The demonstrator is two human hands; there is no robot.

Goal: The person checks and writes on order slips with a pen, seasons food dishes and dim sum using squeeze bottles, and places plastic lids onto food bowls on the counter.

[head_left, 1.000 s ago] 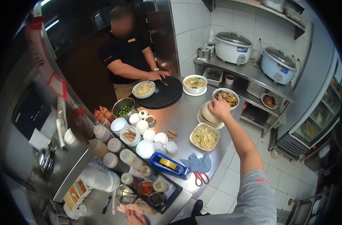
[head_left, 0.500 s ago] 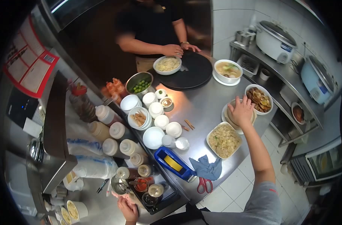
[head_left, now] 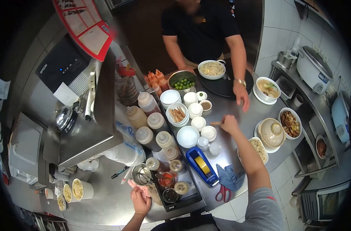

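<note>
My right hand (head_left: 230,124) is closed over the middle of the steel counter, pinching a small wooden clothespin (head_left: 216,123) by one end. To its right sits a beige lidded clay pot (head_left: 272,133) on a white plate. An oblong white dish of fried rice (head_left: 259,149) lies partly hidden behind my right forearm. At the lower left, my left hand (head_left: 141,201) rests with curled fingers against a pink cloth (head_left: 140,187); whatever its fingers hold is hidden. More clothespins (head_left: 177,114) lie in a stacked white bowl left of my right hand.
Across the counter, a person's hand (head_left: 241,96) hangs over a black round tray (head_left: 218,87) near a noodle bowl (head_left: 211,70). A soup bowl (head_left: 268,89) and a dish of browned slices (head_left: 290,123) stand right. Nearer are a tape dispenser (head_left: 202,166), blue cloth (head_left: 230,177) and scissors (head_left: 223,194).
My right hand has left the clay pot's lid, moved left and picked up a clothespin from the counter. The person opposite has reached an arm across the tray. The camera view has shifted.
</note>
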